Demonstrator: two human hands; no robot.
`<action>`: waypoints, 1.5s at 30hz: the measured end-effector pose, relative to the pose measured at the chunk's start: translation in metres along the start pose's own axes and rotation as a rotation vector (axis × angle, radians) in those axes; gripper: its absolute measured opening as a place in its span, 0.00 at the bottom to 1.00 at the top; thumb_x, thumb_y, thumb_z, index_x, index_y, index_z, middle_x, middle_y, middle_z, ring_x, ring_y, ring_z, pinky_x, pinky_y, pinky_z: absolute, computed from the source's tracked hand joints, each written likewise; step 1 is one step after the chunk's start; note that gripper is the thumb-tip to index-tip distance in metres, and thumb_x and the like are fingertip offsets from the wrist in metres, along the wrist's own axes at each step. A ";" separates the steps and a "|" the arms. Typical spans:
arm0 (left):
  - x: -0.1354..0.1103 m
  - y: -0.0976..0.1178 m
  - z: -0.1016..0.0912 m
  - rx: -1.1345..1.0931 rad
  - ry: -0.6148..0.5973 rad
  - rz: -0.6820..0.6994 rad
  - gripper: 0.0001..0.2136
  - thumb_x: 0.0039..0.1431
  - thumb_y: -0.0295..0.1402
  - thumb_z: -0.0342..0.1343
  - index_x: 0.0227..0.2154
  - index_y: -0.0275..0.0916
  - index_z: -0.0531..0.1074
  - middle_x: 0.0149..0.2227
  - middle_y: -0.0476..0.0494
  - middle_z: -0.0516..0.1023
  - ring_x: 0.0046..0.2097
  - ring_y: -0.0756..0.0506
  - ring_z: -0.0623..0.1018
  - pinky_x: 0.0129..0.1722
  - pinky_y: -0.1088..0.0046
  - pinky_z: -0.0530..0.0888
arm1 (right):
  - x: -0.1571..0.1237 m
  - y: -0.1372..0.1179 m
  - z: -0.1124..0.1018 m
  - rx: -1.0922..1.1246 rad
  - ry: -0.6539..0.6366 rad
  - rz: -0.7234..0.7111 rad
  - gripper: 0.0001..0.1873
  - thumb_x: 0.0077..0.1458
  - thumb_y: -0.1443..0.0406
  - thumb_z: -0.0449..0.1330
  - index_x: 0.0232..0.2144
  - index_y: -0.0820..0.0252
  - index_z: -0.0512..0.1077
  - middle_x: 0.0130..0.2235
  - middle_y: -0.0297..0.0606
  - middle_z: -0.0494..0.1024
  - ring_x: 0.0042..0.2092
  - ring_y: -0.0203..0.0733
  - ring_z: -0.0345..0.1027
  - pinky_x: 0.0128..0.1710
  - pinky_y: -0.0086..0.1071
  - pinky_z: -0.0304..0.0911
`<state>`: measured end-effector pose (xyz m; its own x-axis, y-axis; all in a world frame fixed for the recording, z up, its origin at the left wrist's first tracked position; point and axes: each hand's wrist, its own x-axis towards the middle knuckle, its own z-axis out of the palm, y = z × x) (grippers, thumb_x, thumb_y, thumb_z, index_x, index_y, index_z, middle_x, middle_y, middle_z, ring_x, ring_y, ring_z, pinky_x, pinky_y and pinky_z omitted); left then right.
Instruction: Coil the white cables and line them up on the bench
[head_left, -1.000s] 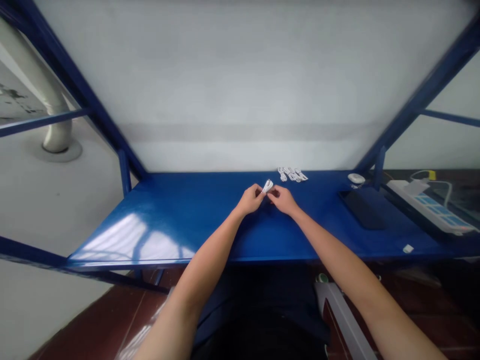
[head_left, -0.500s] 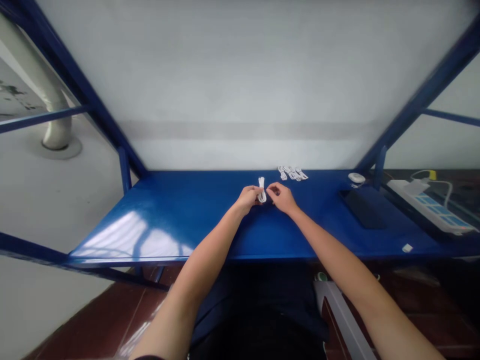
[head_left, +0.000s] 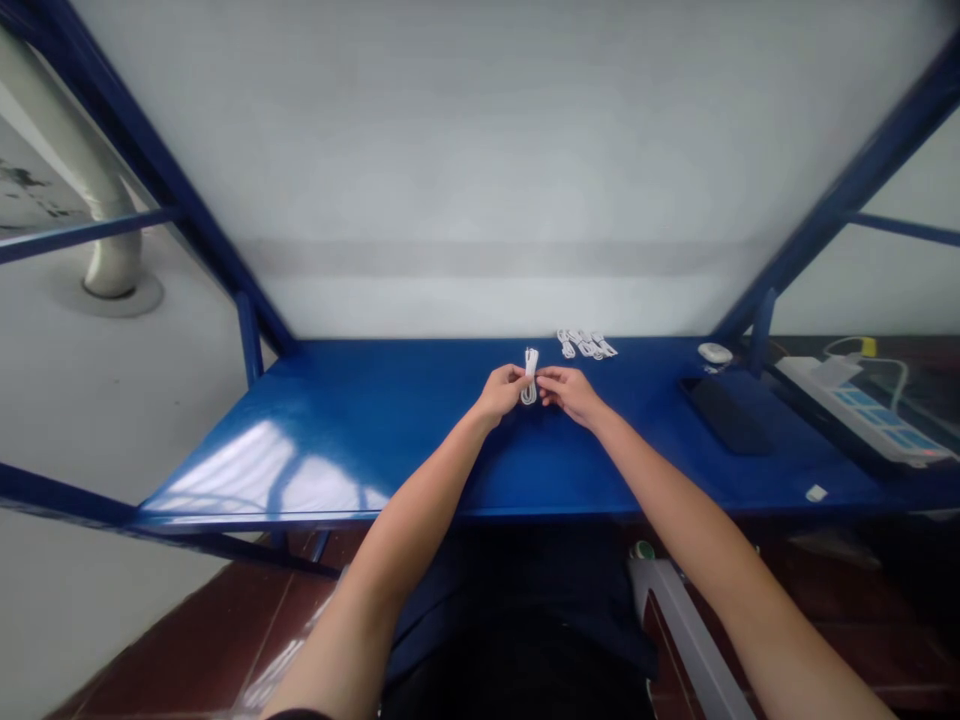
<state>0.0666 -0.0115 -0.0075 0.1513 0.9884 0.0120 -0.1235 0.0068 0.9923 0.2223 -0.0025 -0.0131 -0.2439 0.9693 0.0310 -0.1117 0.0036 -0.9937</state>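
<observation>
A coiled white cable [head_left: 529,392] stands between my hands above the blue table, its loops hanging down and its ends pointing up. My left hand [head_left: 504,391] is closed on it, thumb and fingers pinching its middle. Just to the right, my right hand [head_left: 571,394] has its thumb and forefinger pressed together close by the coil. Whether those fingertips grip a thin tie or part of the cable is too small to tell. Several more coiled white cables [head_left: 586,345] lie in a row at the table's back edge.
On the right of the blue table [head_left: 390,420] lie a dark phone [head_left: 724,415], a round white case [head_left: 715,354] and a small white piece [head_left: 816,493]. Beyond them is a white power strip [head_left: 862,410] with a plug in it. Blue frame posts rise at both sides.
My right hand's fingers have straightened and come closer to the cable's right side. The cable, still in my left hand, has shifted slightly to the right.
</observation>
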 end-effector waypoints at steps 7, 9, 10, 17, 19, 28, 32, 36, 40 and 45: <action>-0.002 0.003 -0.001 -0.104 -0.059 -0.056 0.10 0.53 0.35 0.63 0.28 0.33 0.70 0.24 0.47 0.75 0.25 0.52 0.73 0.26 0.75 0.71 | -0.001 -0.001 0.000 -0.046 0.029 -0.076 0.17 0.38 0.56 0.71 0.29 0.60 0.74 0.23 0.31 0.72 0.25 0.34 0.66 0.20 0.27 0.66; -0.003 0.003 0.000 -0.125 -0.080 -0.053 0.11 0.53 0.36 0.64 0.28 0.34 0.69 0.25 0.47 0.75 0.26 0.52 0.74 0.27 0.75 0.71 | -0.001 -0.001 0.000 -0.032 0.017 -0.078 0.17 0.38 0.56 0.70 0.29 0.60 0.74 0.23 0.31 0.72 0.25 0.35 0.66 0.20 0.28 0.66; -0.003 0.003 0.000 -0.127 -0.084 -0.045 0.11 0.53 0.36 0.64 0.29 0.34 0.69 0.25 0.48 0.75 0.26 0.52 0.74 0.27 0.75 0.71 | -0.001 0.000 -0.001 -0.026 0.015 -0.079 0.17 0.38 0.56 0.70 0.29 0.60 0.74 0.23 0.31 0.72 0.25 0.35 0.66 0.20 0.28 0.66; 0.001 -0.004 0.000 0.101 -0.078 0.197 0.08 0.53 0.31 0.61 0.28 0.36 0.66 0.24 0.51 0.73 0.26 0.52 0.72 0.28 0.76 0.68 | -0.002 -0.003 -0.001 0.100 -0.003 0.069 0.09 0.42 0.63 0.67 0.26 0.60 0.73 0.23 0.32 0.72 0.25 0.35 0.67 0.22 0.28 0.68; 0.001 -0.006 0.000 0.165 -0.088 0.265 0.06 0.54 0.29 0.59 0.29 0.36 0.66 0.25 0.51 0.73 0.27 0.53 0.72 0.30 0.76 0.67 | -0.002 -0.004 -0.002 0.136 -0.031 0.144 0.05 0.43 0.66 0.65 0.26 0.61 0.73 0.22 0.33 0.72 0.24 0.35 0.67 0.22 0.29 0.69; 0.000 -0.001 0.000 0.076 -0.074 0.204 0.06 0.53 0.29 0.59 0.28 0.36 0.67 0.25 0.51 0.73 0.26 0.53 0.72 0.29 0.76 0.67 | -0.003 -0.003 0.000 0.039 -0.017 0.007 0.11 0.41 0.62 0.68 0.25 0.59 0.71 0.23 0.31 0.70 0.25 0.34 0.65 0.21 0.28 0.66; -0.002 0.004 -0.001 -0.126 -0.095 0.004 0.07 0.52 0.32 0.61 0.29 0.34 0.70 0.25 0.49 0.73 0.25 0.53 0.71 0.27 0.76 0.68 | -0.005 -0.005 0.003 -0.103 0.002 -0.149 0.15 0.42 0.57 0.69 0.27 0.58 0.70 0.22 0.30 0.69 0.24 0.34 0.64 0.19 0.28 0.64; -0.004 0.009 -0.003 -0.242 -0.152 -0.065 0.10 0.49 0.34 0.64 0.29 0.32 0.72 0.25 0.47 0.73 0.26 0.52 0.72 0.28 0.76 0.69 | -0.004 -0.003 0.004 -0.136 0.006 -0.198 0.17 0.43 0.53 0.68 0.29 0.57 0.69 0.22 0.29 0.69 0.23 0.34 0.63 0.20 0.29 0.63; -0.005 0.010 -0.003 -0.283 -0.173 -0.056 0.12 0.47 0.34 0.65 0.29 0.31 0.73 0.26 0.46 0.74 0.27 0.51 0.73 0.29 0.75 0.70 | -0.002 0.000 0.003 -0.058 -0.006 -0.181 0.19 0.43 0.51 0.67 0.30 0.58 0.70 0.21 0.29 0.70 0.22 0.34 0.63 0.21 0.29 0.62; -0.006 0.011 -0.002 -0.294 -0.142 -0.073 0.09 0.49 0.32 0.64 0.28 0.32 0.71 0.24 0.48 0.73 0.25 0.52 0.73 0.28 0.75 0.70 | -0.002 -0.003 0.000 -0.128 0.003 -0.219 0.18 0.43 0.52 0.67 0.29 0.58 0.71 0.22 0.29 0.70 0.21 0.33 0.62 0.21 0.30 0.61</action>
<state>0.0627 -0.0167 0.0028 0.3025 0.9529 -0.0205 -0.3822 0.1410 0.9132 0.2232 -0.0045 -0.0102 -0.2246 0.9426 0.2470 -0.0382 0.2447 -0.9688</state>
